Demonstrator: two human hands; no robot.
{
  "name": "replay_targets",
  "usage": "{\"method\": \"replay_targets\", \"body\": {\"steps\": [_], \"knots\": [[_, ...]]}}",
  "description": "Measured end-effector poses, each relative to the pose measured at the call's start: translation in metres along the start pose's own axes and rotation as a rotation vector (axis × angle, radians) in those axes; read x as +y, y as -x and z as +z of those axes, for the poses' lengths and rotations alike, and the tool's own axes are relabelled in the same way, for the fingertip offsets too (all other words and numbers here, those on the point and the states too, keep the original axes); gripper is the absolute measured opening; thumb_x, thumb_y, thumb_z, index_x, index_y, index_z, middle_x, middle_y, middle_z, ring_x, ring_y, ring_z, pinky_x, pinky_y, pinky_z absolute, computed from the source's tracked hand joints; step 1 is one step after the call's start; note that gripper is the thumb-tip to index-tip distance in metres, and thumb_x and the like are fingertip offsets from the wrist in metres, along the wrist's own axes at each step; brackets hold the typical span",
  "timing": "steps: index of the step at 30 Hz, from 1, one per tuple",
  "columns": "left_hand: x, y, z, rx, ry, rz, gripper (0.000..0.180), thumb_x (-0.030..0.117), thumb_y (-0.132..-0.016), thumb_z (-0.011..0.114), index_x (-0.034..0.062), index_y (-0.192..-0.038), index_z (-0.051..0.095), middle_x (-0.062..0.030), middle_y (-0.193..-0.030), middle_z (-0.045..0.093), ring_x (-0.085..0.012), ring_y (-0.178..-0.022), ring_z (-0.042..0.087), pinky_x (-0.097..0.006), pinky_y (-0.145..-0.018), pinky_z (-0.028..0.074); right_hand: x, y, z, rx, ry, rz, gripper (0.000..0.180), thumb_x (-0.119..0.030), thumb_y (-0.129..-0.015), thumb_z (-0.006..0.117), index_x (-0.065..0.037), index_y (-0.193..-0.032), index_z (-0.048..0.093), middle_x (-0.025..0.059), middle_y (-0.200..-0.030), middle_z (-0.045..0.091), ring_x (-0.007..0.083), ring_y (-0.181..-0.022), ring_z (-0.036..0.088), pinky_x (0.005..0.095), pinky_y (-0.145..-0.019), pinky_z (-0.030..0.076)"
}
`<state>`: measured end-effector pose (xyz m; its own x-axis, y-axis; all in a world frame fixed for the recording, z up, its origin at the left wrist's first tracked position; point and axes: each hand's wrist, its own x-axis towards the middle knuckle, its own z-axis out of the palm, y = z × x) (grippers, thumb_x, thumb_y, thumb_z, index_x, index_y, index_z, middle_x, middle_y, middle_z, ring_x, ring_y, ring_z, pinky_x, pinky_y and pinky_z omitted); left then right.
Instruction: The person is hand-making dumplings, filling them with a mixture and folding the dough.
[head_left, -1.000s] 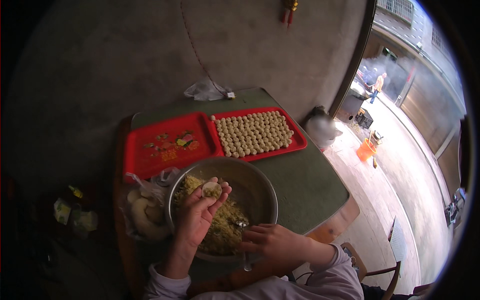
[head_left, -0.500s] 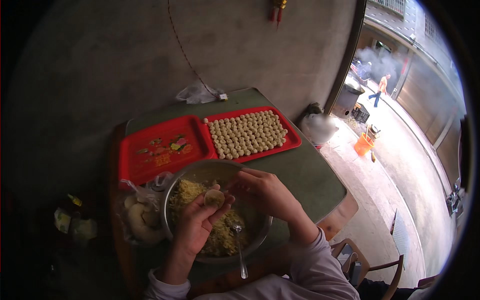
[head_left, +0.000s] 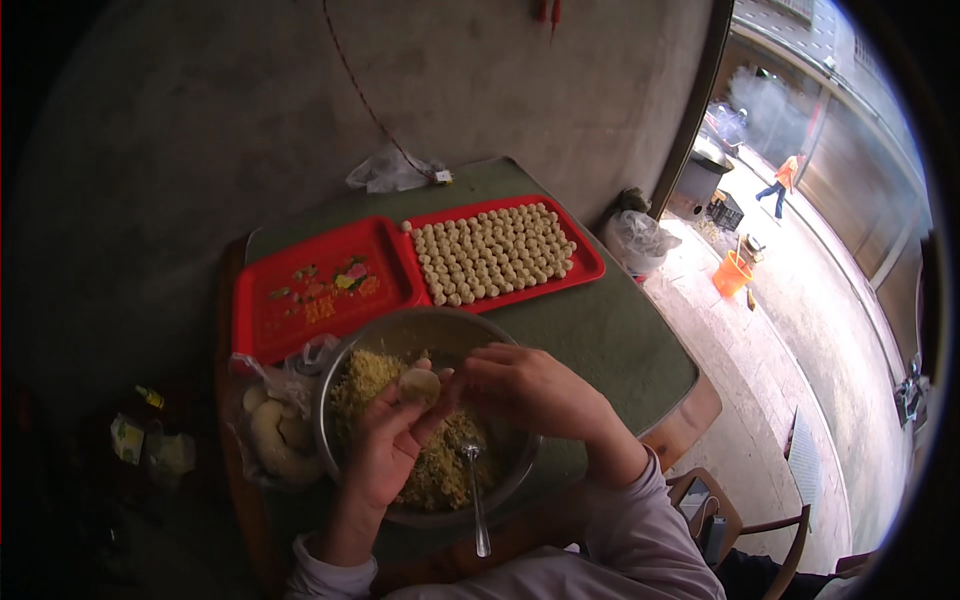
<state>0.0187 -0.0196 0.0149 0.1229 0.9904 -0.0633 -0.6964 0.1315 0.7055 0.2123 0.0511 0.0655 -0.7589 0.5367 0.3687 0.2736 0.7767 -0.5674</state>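
Observation:
My left hand (head_left: 382,445) pinches a small round dough wrapper (head_left: 419,387) over a wide metal bowl (head_left: 328,405). Close beside the wrapper, my right hand (head_left: 540,392) has its fingers bent together; their tips are partly hidden, and I cannot make out what they hold, if anything. Crumbly yellow filling (head_left: 368,376) with darker bits lies in the bowl. A metal spoon (head_left: 477,500) rests in it, its handle over the near rim. Behind the bowl, rows of small round filled dough balls (head_left: 490,255) cover a red tray (head_left: 592,270).
A second red tray (head_left: 262,310) with a flower print lies to the left. Beside the bowl, a clear plastic bag holds pale dough (head_left: 280,440). Everything stands on a green-topped table (head_left: 625,355). A wooden chair (head_left: 790,560) is at lower right; an orange bucket (head_left: 732,275) stands outside.
The view has shifted slightly. My right hand's fingers have curled closer in beside the wrapper, which my left hand keeps holding. Outside, a walking person has moved to the right.

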Motion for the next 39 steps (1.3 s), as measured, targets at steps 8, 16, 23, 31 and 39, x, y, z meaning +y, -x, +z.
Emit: {"method": "replay_targets", "body": {"steps": [8,16,23,31,39], "knots": [[0.01,0.003,0.004,0.067,0.02,0.061,0.041,0.001,-0.094,0.043,-0.0021,-0.135,0.04,-0.0171,-0.131,0.05,-0.0247,-0.122,0.05,-0.033,-0.101,0.044,0.007,-0.001,0.016,-0.381,-0.156,-0.13,0.037,-0.018,-0.087,0.059,-0.013,-0.123,0.054,0.0128,-0.116,0.057,0.0331,-0.104,0.056,0.0432,-0.087,0.046],[0.009,0.003,0.007,0.077,-0.014,0.099,0.042,0.0,-0.093,0.044,-0.005,-0.135,0.039,-0.0192,-0.13,0.05,-0.0254,-0.122,0.05,-0.031,-0.103,0.043,0.029,-0.001,0.036,-0.173,0.104,-0.196,0.039,-0.017,-0.084,0.06,-0.01,-0.122,0.052,0.0114,-0.125,0.05,0.0315,-0.114,0.051,0.0421,-0.093,0.044],[0.005,0.002,0.01,-0.016,-0.036,0.032,0.047,-0.006,-0.088,0.04,-0.0076,-0.135,0.036,-0.02,-0.131,0.048,-0.0262,-0.122,0.049,-0.036,-0.107,0.04,0.018,-0.008,0.009,0.203,0.18,-0.025,0.015,-0.013,-0.082,0.063,-0.008,-0.097,0.061,0.0077,-0.086,0.058,0.0293,-0.085,0.058,0.0388,-0.073,0.049],[0.002,0.007,0.011,0.05,0.009,-0.035,0.045,-0.002,-0.091,0.04,-0.0056,-0.135,0.037,-0.0143,-0.127,0.052,-0.0216,-0.119,0.052,-0.038,-0.107,0.039,-0.004,-0.002,0.006,0.093,-0.025,-0.004,0.013,-0.01,-0.082,0.065,-0.006,-0.092,0.058,0.0094,-0.086,0.057,0.03,-0.083,0.058,0.0388,-0.071,0.048],[-0.003,0.008,0.01,0.016,0.022,-0.042,0.036,0.014,-0.098,0.045,-0.0015,-0.131,0.045,-0.0111,-0.124,0.055,-0.0199,-0.114,0.056,-0.039,-0.102,0.044,-0.008,-0.001,0.01,0.103,0.157,-0.014,0.016,-0.012,-0.08,0.064,-0.007,-0.094,0.057,0.0091,-0.085,0.055,0.0298,-0.083,0.058,0.0398,-0.07,0.048]]}}
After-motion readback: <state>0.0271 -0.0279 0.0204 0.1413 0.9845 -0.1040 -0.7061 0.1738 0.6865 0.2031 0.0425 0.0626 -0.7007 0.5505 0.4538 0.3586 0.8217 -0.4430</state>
